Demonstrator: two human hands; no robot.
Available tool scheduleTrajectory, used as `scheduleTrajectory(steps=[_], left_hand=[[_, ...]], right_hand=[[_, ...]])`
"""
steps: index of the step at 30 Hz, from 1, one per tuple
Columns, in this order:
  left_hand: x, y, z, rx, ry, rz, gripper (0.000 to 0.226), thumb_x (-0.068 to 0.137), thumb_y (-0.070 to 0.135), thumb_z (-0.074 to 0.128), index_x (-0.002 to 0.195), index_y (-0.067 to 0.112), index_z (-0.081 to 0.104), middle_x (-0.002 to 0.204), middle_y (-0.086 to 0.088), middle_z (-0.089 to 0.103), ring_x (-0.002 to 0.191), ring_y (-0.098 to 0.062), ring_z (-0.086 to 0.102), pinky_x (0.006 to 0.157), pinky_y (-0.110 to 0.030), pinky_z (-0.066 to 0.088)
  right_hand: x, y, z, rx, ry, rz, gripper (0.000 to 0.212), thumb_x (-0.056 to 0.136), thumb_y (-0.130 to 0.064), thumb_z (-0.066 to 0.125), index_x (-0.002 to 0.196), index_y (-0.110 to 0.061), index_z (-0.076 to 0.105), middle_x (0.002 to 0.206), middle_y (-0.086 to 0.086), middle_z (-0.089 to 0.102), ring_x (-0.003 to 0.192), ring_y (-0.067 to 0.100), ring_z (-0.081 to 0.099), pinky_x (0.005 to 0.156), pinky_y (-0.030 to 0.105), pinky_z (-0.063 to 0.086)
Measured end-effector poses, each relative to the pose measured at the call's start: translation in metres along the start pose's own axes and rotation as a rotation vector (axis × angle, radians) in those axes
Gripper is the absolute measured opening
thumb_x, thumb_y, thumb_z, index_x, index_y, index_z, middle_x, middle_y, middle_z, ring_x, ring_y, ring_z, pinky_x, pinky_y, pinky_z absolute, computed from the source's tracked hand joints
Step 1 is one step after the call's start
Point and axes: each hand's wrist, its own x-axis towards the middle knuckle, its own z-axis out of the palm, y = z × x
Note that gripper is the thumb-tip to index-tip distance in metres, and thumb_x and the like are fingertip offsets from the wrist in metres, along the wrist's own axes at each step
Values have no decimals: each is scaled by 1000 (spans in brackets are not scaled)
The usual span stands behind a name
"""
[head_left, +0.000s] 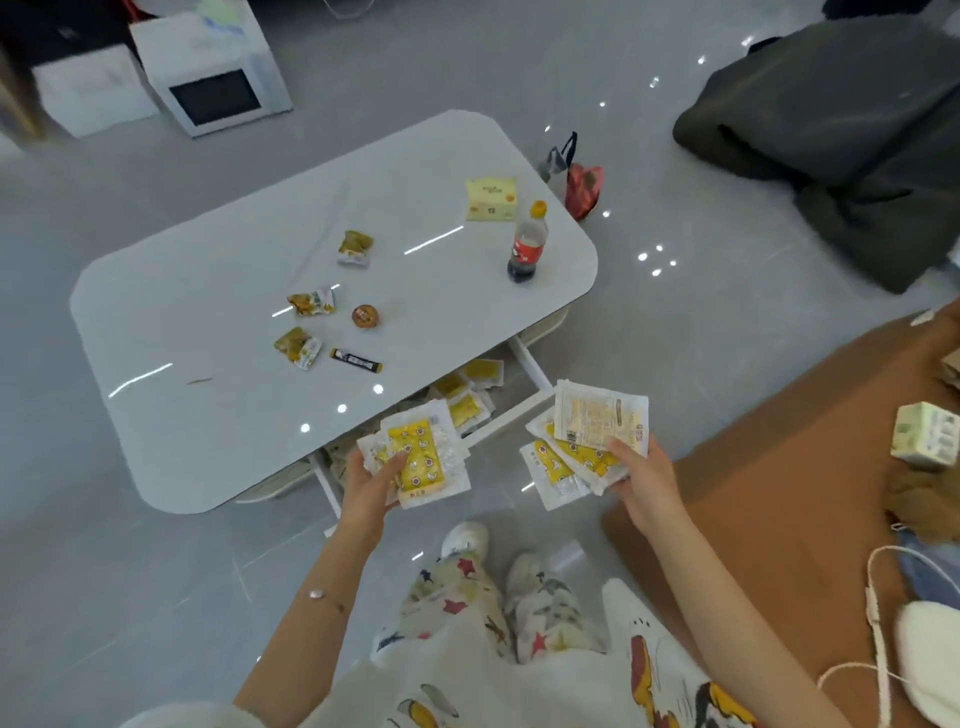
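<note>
Two handfuls of yellow-and-white packets, held by the table's pulled-out drawer.

The left hand (371, 480) curls its thumb over the top of a small stack of packets (421, 457), with its fingers underneath. The right hand (644, 475) grips a fanned bundle of packets (597, 421), the topmost turned printed back up. Both lots hang just off the near edge of the table (208, 364), the stack above the open drawer (511, 418) and the bundle just beside it. More loose packets (465, 408) lie inside the drawer. Mid-table sit three small snack bags (310, 302), a round sweet (365, 316) and a dark stick sachet (356, 360). A cola bottle (525, 244) and a yellow box (492, 199) stand near the far right corner.
</note>
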Motion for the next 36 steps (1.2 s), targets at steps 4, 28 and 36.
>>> scheduleTrajectory(steps=[4, 28, 36], left_hand=[[44, -19, 6, -75, 76, -76, 55, 89, 13, 65, 136, 20, 38, 125, -6, 62, 105, -27, 65, 90, -53, 52], [364, -207, 51, 363, 561, 114, 64, 86, 33, 70, 138, 14, 39, 141, -3, 48, 133, -19, 42, 110, -40, 37], [321, -159, 45, 641, 631, 155, 51, 90, 41, 60, 136, 26, 44, 140, 2, 47, 126, -18, 46, 85, -29, 38]], right_hand=[[81, 6, 32, -55, -16, 101, 37, 89, -1, 59, 125, -8, 55, 117, 14, 65, 99, 28, 66, 77, 43, 56], [482, 207, 145, -353, -154, 422, 38, 85, 6, 61, 121, -2, 50, 119, 19, 62, 88, 28, 66, 58, 34, 57], [427, 166, 156, -869, -196, -7, 43, 87, -5, 61, 129, -13, 51, 118, -3, 58, 112, 16, 55, 84, 26, 43]])
